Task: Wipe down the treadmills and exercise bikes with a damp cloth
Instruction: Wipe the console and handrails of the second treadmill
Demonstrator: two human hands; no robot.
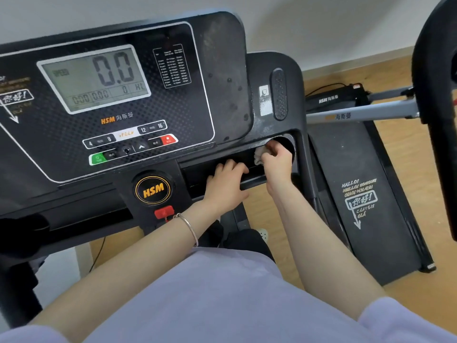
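Observation:
A black treadmill console (222, 70) fills the upper left, its grey display (94, 78) reading 0.0. Below the display on the right runs a recessed tray (235, 159) ending in a round cup holder (288, 142). My right hand (277, 159) is closed around a crumpled white cloth (259, 155) and presses it into the tray beside the cup holder. My left hand (226, 184) rests flat on the tray's front lip, fingers curled over the edge, holding nothing. A silver bracelet sits on my left wrist.
A second treadmill's belt (358, 194) lies on the wooden floor at right, with its grey frame bar (358, 115) and a black upright post (435, 120) at the far right edge. A red safety key (163, 212) hangs under the HSM badge. A white wall stands behind.

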